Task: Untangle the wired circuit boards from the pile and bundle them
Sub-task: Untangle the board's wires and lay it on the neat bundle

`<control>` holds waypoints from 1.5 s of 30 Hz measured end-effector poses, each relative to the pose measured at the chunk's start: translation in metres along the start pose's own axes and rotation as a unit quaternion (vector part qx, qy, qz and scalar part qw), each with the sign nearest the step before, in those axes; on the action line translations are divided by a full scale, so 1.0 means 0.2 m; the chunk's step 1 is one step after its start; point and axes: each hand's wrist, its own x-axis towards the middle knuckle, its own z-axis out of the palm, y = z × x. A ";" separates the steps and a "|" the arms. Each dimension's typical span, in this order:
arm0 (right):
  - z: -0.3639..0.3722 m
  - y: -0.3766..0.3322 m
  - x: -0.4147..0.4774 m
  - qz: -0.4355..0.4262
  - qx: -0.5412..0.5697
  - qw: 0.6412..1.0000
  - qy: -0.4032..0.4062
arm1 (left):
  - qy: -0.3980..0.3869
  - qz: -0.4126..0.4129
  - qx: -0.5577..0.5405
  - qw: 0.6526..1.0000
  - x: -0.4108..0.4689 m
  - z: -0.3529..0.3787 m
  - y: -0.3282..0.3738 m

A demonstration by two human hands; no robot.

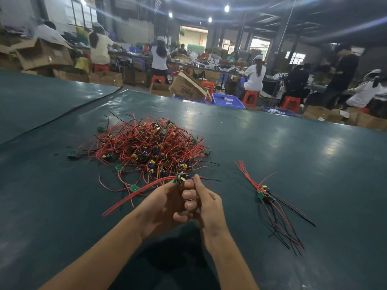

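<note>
A tangled pile (146, 147) of small green circuit boards with red and black wires lies on the dark green table (293, 164), just beyond my hands. My left hand (167, 206) grips a few boards (180, 179) at its fingertips, and their red wires trail down to the left. My right hand (206, 203) is pressed against the left one, fingers curled, its fingertips at the same boards. To the right lies a sorted bundle (264, 192) of boards, its wires fanned toward me.
A black cable (69, 111) runs across the table at the far left. Beyond the far edge stand cardboard boxes (188, 86), blue crates (227, 100), red stools and several seated workers at benches.
</note>
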 end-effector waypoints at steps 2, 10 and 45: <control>0.01 0.00 0.00 0.015 0.064 0.998 -0.018 | 0.005 -0.016 -0.012 1.000 0.00 0.01 -0.01; 0.00 0.00 0.01 -0.045 0.015 0.983 0.178 | 0.178 0.037 0.258 0.949 0.02 0.03 -0.09; -0.17 -0.07 0.05 -0.080 0.076 0.955 0.276 | 0.175 0.208 0.364 0.891 0.02 0.01 -0.07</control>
